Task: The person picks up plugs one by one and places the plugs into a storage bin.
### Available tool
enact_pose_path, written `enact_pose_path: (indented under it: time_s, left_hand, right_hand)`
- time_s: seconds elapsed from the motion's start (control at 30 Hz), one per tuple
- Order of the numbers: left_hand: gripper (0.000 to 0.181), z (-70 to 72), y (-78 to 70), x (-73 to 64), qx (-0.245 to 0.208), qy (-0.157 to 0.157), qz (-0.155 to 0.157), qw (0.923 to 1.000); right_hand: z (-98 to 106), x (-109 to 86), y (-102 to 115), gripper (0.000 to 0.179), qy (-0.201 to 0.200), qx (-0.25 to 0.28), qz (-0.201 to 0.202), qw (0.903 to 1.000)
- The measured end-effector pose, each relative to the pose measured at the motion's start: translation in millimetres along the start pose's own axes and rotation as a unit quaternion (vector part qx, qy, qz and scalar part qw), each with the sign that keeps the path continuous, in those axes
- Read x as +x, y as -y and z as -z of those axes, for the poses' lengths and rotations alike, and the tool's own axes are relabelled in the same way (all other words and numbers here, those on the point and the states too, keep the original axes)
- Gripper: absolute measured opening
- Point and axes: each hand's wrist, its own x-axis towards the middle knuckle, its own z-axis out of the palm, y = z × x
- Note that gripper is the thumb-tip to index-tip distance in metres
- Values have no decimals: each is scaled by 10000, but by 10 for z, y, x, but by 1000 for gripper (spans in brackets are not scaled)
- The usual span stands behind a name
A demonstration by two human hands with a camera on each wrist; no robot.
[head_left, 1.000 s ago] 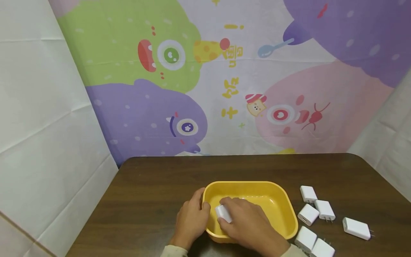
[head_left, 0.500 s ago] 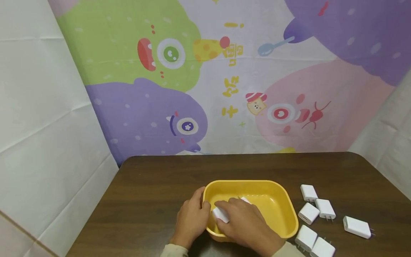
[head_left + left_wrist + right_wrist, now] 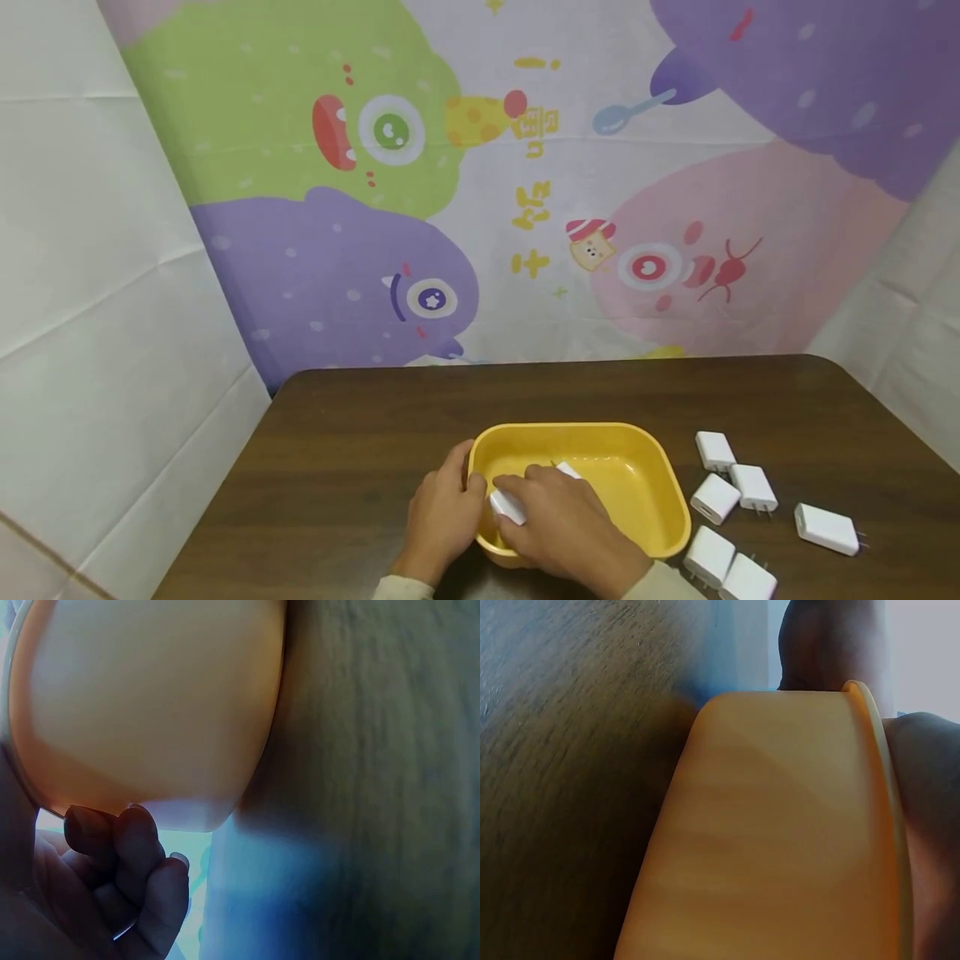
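Note:
A yellow plastic tub (image 3: 648,446) stands on the table in the head view. My left hand (image 3: 444,512) grips its left end, the thumb at the rim and the fingers outside. In the left wrist view, the curled fingers (image 3: 139,847) lie against the tub's outer wall. Inside the tub, my right hand (image 3: 558,517) pinches a white USB charger plug (image 3: 507,506) near the left wall. Another white charger plug (image 3: 567,470) shows behind the right hand, partly hidden. From the right wrist, the tub's outer side (image 3: 780,825) covers most of the picture, and the held charger is out of sight.
Several white charger plugs lie right of the tub, among them one near the back (image 3: 716,451), one close to the front (image 3: 708,557) and one farther right (image 3: 827,528). The brown wooden table (image 3: 360,442) ends at a printed cloth backdrop (image 3: 525,317).
My right hand has moved the held charger a little left and down, closer to the tub's left wall. More of the charger behind the hand shows. The left hand keeps its grip.

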Motion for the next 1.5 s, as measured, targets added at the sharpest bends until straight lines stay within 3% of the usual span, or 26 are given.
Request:
enact_pose_path:
  time_s: [0.17,0.6,0.93,1.5]
  left_hand:
    - [46,10,8,-6,11,23,22,10000]
    - [46,11,4,-15,-48,45,54,10000]
    - [45,-7,6,-16,4,-3,22,10000]
    - [44,-13,15,1,34,-81,-44,10000]
  right_hand:
    - [-13,1,8,33,-85,-82,27,9999]
    - [-42,11,-12,29,157,93,-244,9995]
    - [-36,-24,-25,24,-115,127,-273,9995]
    - [112,-65,-130,21,-76,183,-741,9971]
